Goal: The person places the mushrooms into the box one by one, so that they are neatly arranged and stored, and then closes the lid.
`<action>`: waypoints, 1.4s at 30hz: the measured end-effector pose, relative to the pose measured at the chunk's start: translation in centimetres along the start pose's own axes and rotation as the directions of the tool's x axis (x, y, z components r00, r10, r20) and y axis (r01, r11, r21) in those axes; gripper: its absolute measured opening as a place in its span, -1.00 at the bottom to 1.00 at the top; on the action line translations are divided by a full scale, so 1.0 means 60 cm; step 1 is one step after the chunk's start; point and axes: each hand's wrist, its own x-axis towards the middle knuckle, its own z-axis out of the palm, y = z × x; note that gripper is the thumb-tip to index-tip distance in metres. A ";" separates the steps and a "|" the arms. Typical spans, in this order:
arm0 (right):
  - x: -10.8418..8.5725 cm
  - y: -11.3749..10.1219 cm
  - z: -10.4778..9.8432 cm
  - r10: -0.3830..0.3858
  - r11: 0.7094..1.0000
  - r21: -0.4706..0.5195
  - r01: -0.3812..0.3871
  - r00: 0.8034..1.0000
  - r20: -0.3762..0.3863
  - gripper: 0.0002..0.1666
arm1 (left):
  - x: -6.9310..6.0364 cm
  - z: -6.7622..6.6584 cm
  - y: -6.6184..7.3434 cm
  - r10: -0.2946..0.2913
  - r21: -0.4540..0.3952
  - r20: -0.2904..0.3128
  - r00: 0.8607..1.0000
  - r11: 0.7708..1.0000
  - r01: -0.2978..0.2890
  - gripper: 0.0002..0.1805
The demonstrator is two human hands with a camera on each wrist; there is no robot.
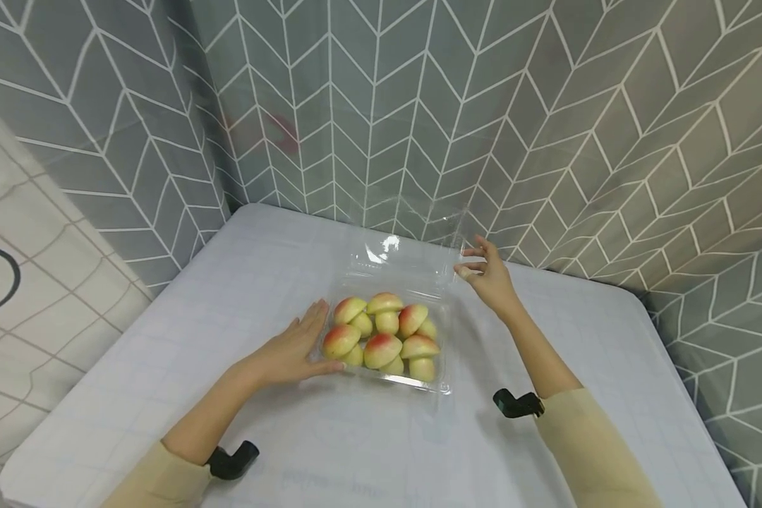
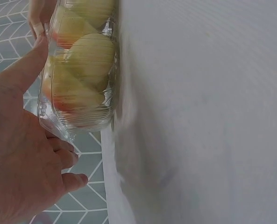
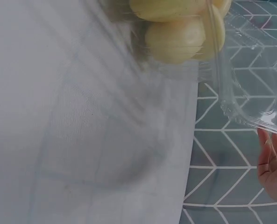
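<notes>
A clear plastic clamshell box (image 1: 413, 382) sits on the table with its hinged lid (image 1: 381, 257) raised at the back. Inside lie several mushroom-shaped pieces (image 1: 382, 351) with red-and-yellow caps and pale yellow-green stems. My left hand (image 1: 290, 353) rests along the box's left side, fingers stretched out and thumb at the front corner; the left wrist view shows the thumb (image 2: 28, 65) against the box wall. At the lid's right edge, my right hand (image 1: 490, 279) pinches the thin plastic between thumb and fingers, as the right wrist view (image 3: 271, 158) also shows.
A white cloth covers the table (image 1: 355, 444), whose far edge meets a grey curtain (image 1: 381, 127) with a white chevron pattern. The curtain also hangs along the right side. To the left is a pale tile-patterned surface (image 1: 44, 268). Black camera mounts (image 1: 233, 462) sit on both wrists.
</notes>
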 end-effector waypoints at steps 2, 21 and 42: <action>-0.006 -0.005 -0.002 -0.029 0.999 -0.023 0.029 1.000 0.000 -0.09 | -0.001 0.000 0.000 -0.003 0.003 -0.001 1.000 1.000 0.003 0.28; -0.102 -0.021 -0.005 -0.622 0.621 -0.582 0.525 0.782 0.041 -0.85 | -0.005 0.000 0.002 0.013 0.017 -0.032 0.999 1.000 -0.012 0.26; -0.160 0.005 0.011 -0.700 0.364 -0.679 0.637 0.668 0.251 -0.87 | -0.013 -0.002 -0.019 -0.033 -0.113 -0.014 0.999 0.993 0.031 0.23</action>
